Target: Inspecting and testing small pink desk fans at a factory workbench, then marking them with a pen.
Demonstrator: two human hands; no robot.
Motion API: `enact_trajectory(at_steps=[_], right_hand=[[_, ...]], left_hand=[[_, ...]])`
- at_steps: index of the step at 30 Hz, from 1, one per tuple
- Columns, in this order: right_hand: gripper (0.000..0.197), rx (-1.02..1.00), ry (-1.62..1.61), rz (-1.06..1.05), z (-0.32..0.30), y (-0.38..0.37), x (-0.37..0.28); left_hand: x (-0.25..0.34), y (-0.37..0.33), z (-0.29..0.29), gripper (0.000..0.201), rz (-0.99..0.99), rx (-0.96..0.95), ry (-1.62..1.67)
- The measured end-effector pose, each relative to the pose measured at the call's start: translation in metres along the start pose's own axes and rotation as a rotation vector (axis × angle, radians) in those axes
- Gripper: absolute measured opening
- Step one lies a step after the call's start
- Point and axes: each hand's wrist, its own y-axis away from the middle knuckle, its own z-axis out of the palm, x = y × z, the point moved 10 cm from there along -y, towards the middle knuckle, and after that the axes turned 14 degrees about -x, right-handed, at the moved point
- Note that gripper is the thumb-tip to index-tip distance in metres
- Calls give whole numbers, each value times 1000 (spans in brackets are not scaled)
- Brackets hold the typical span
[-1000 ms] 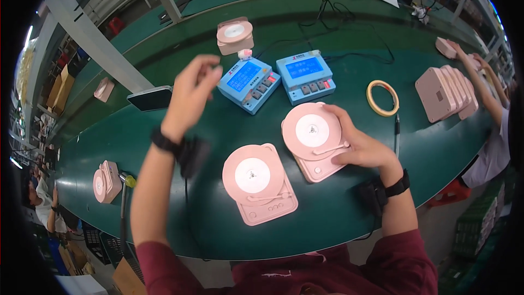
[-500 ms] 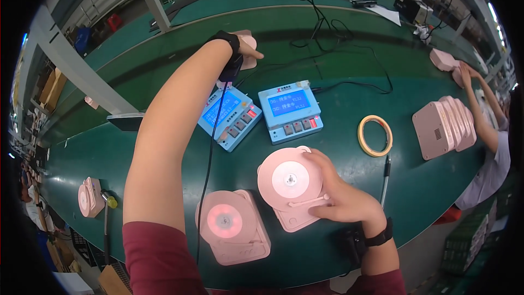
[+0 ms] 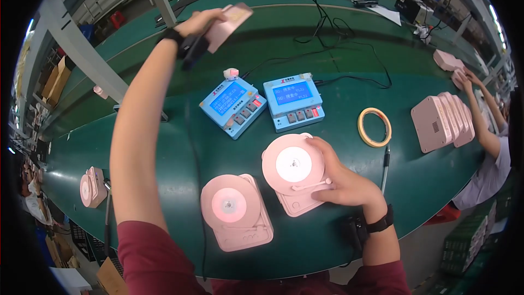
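Both hands are occupied. By the left hand (image 3: pixel 201 21), stretched toward the far side of the desk (image 3: pixel 322 248), a blurred pink device (image 3: pixel 231 26) is held up with the fingers closed at its edge. By the right hand (image 3: pixel 344 183), with thumb and fingers partly spread, a pink turntable (image 3: pixel 284 179) is clasped along its right side, nearer the desk's near edge.

The green desk is bowed by the lens along that near edge. Toward its right end, a row of pink casings (image 3: pixel 431 123) is stood on edge, well apart from the right hand; beyond it, a co-worker's hands (image 3: pixel 468 81) are seen at more pink parts. Just left of the clasped turntable, a second turntable (image 3: pixel 234 216) is laid closer to the near edge, touched by neither hand. Farther back, a left tester (image 3: pixel 232 106) and a right tester (image 3: pixel 293 104), both blue, are set side by side with screens lit. Right of the right hand, a tan tape roll (image 3: pixel 361 127) and a pen (image 3: pixel 386 166) are laid. By the left tester's far corner, a small figure (image 3: pixel 231 74) is placed.
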Motion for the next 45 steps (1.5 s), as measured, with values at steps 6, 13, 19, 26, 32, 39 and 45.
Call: enact_trajectory(at_steps=[6, 13, 19, 26, 32, 39, 45], right_hand=[[101, 8, 36, -22, 0, 1, 3], [102, 20, -36, 21, -4, 1, 5], [103, 68, -106, 48, -2, -1, 3], [103, 109, -116, -5, 0, 0, -4], [102, 108, -185, -45, -2, 3, 3], [101, 99, -212, 25, 2, 2, 0], [99, 113, -421, -27, -4, 2, 18]], left_hand=[[12, 185, 10, 67, 392, 136, -337], [-19, 333, 90, 84, 251, 128, -777], [-69, 358, 124, 83, 193, -70, -894], [-95, 349, 98, 64, 241, 176, -862], [-160, 319, 77, 47, 233, 401, -111], [-174, 280, 85, 42, 319, 391, 372], [-157, 272, 114, 60, 428, 261, 271]])
